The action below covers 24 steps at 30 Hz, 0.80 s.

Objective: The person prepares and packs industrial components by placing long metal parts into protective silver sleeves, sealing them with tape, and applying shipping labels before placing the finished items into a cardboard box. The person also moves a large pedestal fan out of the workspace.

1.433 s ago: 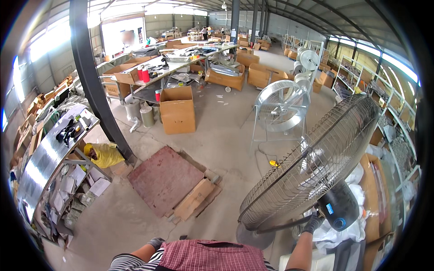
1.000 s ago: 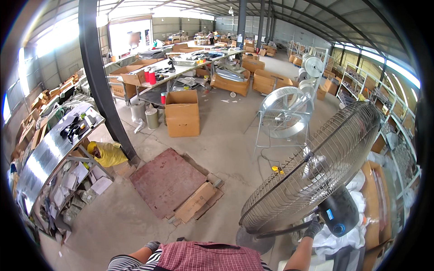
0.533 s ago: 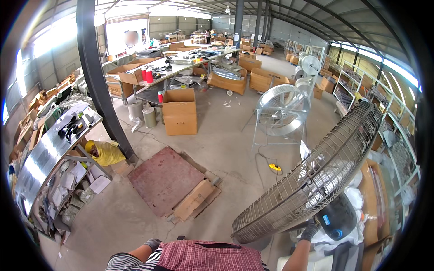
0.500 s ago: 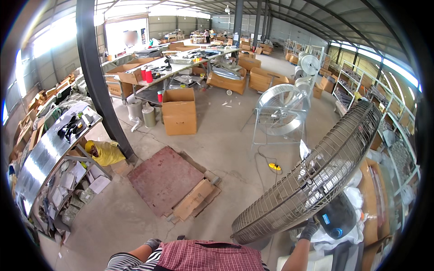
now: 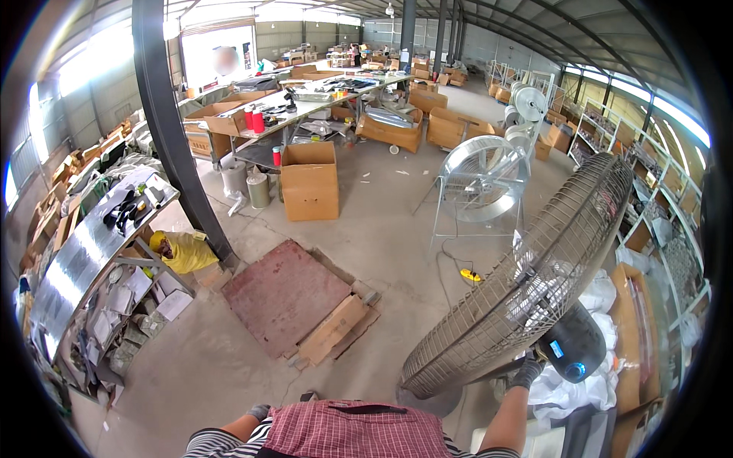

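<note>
A large floor fan with a round wire cage stands tilted at the front right. Behind the cage sits its dark motor housing, with a blue-lit knob on it. My right hand, in a grey glove, is closed on the fan beside that housing; the cage and housing partly hide what the fingers hold. The fan's round base shows low, near my body. My left hand, also gloved, hangs at my left side by the checked red apron, its fingers mostly hidden.
A reddish-brown board and flattened cardboard lie on the floor ahead. Beyond them stands an open carton. A second fan has a cable and yellow power strip nearby. A metal table and a post are left.
The view has shifted slightly. The fan's cage has turned a little and sits higher in the picture, with my right hand still on it. My left hand stays at my side.
</note>
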Tool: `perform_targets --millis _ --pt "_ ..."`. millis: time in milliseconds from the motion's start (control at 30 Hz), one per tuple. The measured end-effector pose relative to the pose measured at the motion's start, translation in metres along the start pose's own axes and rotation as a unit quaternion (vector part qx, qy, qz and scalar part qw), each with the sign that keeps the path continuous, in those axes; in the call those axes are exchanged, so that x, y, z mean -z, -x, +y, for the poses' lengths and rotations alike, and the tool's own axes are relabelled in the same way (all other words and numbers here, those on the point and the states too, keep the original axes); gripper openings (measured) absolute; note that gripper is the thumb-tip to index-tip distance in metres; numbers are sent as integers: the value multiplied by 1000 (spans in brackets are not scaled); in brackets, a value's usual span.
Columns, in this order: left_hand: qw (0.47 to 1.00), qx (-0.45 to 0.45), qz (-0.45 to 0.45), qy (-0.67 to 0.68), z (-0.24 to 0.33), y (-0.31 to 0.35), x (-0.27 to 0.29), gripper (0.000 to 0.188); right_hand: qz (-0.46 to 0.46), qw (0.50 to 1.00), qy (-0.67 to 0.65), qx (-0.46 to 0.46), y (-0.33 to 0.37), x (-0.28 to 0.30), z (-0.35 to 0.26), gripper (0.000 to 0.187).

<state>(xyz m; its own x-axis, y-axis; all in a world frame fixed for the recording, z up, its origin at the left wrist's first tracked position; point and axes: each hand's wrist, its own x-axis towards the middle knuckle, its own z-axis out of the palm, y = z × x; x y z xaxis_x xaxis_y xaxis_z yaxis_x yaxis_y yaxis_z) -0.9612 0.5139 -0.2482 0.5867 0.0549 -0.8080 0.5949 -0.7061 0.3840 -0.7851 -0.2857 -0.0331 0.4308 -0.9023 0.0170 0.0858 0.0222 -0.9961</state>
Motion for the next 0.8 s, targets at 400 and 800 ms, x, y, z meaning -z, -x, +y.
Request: perform_targets --millis 400,800 --pt "902 -98 -113 404 -2 -9 42 41 -67 993 -98 -6 12 11 69 69" --pt "977 -110 -39 178 -10 -118 133 41 -525 458 643 319 298 67 333 28"
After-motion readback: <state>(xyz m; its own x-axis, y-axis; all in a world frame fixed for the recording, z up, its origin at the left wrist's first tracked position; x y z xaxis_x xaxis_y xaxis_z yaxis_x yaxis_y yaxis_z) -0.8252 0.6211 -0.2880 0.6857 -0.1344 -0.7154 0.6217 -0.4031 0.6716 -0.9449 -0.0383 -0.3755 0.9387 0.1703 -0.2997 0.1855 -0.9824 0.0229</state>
